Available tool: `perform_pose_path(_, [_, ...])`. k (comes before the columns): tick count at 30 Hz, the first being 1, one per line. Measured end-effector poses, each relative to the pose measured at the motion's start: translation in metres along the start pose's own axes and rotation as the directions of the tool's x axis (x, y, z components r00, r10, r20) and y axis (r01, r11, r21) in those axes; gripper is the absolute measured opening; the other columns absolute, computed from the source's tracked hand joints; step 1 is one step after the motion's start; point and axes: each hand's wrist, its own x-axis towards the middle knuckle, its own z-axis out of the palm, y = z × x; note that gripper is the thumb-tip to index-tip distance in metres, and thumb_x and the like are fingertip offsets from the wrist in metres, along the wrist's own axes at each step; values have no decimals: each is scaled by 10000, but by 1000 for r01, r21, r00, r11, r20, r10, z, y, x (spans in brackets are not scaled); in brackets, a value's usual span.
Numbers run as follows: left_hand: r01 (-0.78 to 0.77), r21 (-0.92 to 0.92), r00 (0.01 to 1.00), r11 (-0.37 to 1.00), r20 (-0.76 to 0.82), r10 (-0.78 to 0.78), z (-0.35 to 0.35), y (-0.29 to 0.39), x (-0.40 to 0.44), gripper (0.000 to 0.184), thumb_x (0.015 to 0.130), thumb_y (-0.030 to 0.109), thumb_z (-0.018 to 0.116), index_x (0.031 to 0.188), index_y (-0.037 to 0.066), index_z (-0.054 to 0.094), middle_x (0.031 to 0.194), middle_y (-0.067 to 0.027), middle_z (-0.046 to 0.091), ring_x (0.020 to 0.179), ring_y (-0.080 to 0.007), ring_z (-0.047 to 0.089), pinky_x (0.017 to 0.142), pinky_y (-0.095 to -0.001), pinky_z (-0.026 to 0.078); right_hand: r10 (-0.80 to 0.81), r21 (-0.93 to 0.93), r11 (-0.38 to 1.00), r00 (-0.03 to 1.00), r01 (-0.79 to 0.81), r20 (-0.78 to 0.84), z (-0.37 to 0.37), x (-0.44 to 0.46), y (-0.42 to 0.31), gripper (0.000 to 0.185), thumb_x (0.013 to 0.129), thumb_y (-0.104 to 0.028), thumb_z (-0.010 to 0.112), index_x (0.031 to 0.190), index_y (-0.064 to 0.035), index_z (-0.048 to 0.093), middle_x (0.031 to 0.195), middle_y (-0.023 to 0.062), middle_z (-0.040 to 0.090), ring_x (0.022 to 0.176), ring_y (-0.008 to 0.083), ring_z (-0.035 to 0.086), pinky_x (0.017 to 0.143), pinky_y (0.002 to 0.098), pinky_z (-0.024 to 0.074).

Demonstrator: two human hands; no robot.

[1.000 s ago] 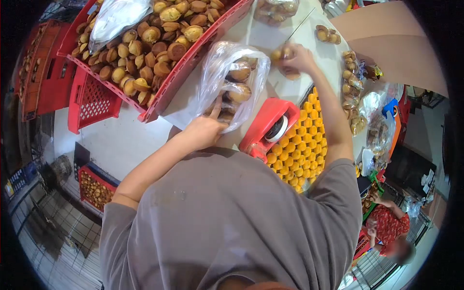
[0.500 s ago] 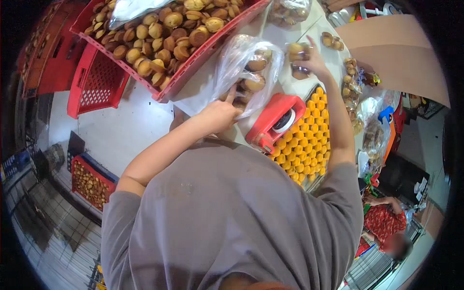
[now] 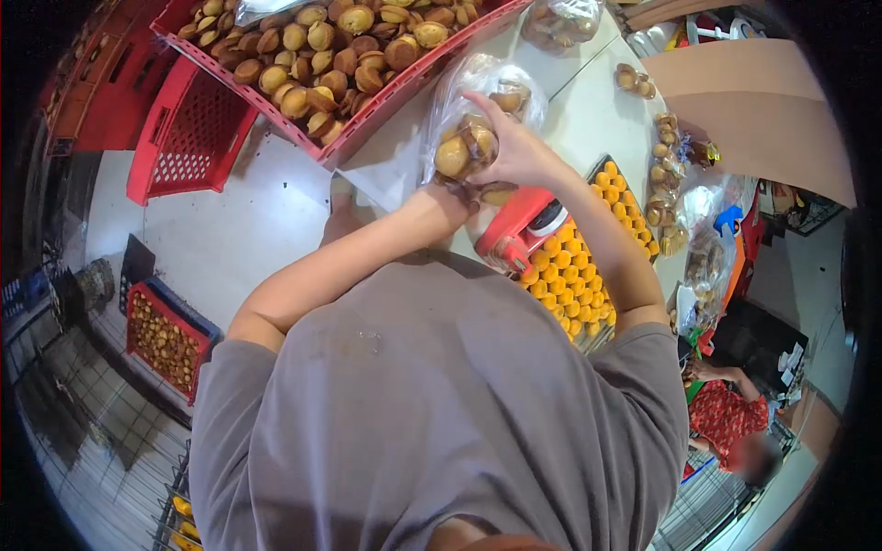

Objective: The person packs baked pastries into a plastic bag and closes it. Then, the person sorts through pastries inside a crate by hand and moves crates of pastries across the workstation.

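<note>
My right hand (image 3: 516, 154) grips a small clear pack of round brown cookies (image 3: 464, 150), thumb and fingers around its right side. The pack is over a clear plastic bag (image 3: 530, 92) that has more such cookies in it. At the bag's near end is my left hand (image 3: 448, 208), closed at its edge, its fingertips mostly hidden behind the pack. Just right of the hands stands a red tape dispenser (image 3: 507, 230) with a dark and white roll. Partly under my right forearm lies a tray of yellow round pieces (image 3: 574, 280) in rows.
A big red crate (image 3: 331, 156) of loose round cookies stands at the upper left, beside another red crate (image 3: 197, 133). More packs of cookies (image 3: 634, 81) lie on the white table (image 3: 588, 101). A person in red (image 3: 730, 409) is at the lower right.
My right hand has come left from the table with the cookie pack and is now over the bag, by my left hand. The view has shifted slightly.
</note>
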Motion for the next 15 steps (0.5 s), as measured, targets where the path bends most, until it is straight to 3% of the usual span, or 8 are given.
perform_pose_path(1, [49,12,990,999,133,-51,-5,6,1,194,721,111,463,880,44,552,710,-85,585,637,-239,593,532,-347,476,5,-2,1000,1000,-5,-1,2,-1,0,963,507,-118,748,1282,-182,180,1087,194,474,1021,298,470,850,338,391])
perform_pose_path(4, [51,10,985,999,166,-52,-30,22,6,158,684,101,479,811,37,547,609,-69,562,559,-217,581,481,-325,465,101,11,995,994,-101,-29,11,0,-2,983,484,-148,766,1280,-148,190,1113,193,457,1033,299,460,867,340,377])
perform_pose_path(6, [32,-59,992,998,126,-24,-25,25,5,152,672,95,490,807,38,528,657,-68,561,620,-226,579,515,-328,465,20,116,993,962,12,-272,17,3,1,992,483,-171,768,1279,-107,179,1128,198,442,1049,302,447,883,340,360])
perform_pose_path(7, [3,-126,996,992,87,9,-23,25,5,153,659,89,502,803,39,508,705,-67,559,680,-235,578,548,-331,465,15,172,985,959,36,-284,17,7,6,996,491,-180,764,1279,-74,165,1166,207,412,1071,300,427,895,338,347])
perform_pose_path(8, [2,-129,996,992,90,10,-22,25,3,153,659,89,502,803,39,508,705,-67,559,680,-235,578,548,-331,465,-18,126,991,975,46,-221,18,4,8,994,499,-181,759,1284,-88,156,1145,209,431,1062,309,438,888,343,354])
perform_pose_path(10, [31,-129,978,991,-199,-57,-38,23,5,115,656,106,493,753,49,520,619,-64,550,560,-214,576,464,-314,450,-5,-59,998,997,1,-71,18,-5,1,974,533,-182,734,1296,-139,130,1038,222,503,990,350,484,839,365,390])
perform_pose_path(11, [46,-103,996,994,-77,-54,-46,22,2,135,645,107,500,773,68,514,615,-50,543,571,-207,577,486,-307,447,2,-55,998,997,-6,-72,17,-9,0,974,533,-182,734,1296,-139,130,1038,222,503,990,350,484,839,365,390])
perform_pose_path(15, [66,72,993,995,-102,-58,-50,7,-17,156,635,129,519,785,90,508,627,-27,537,574,-177,563,505,-286,436,-4,-149,989,999,11,43,12,-19,2,936,580,-165,695,1302,-184,99,959,222,538,916,367,508,768,382,423])
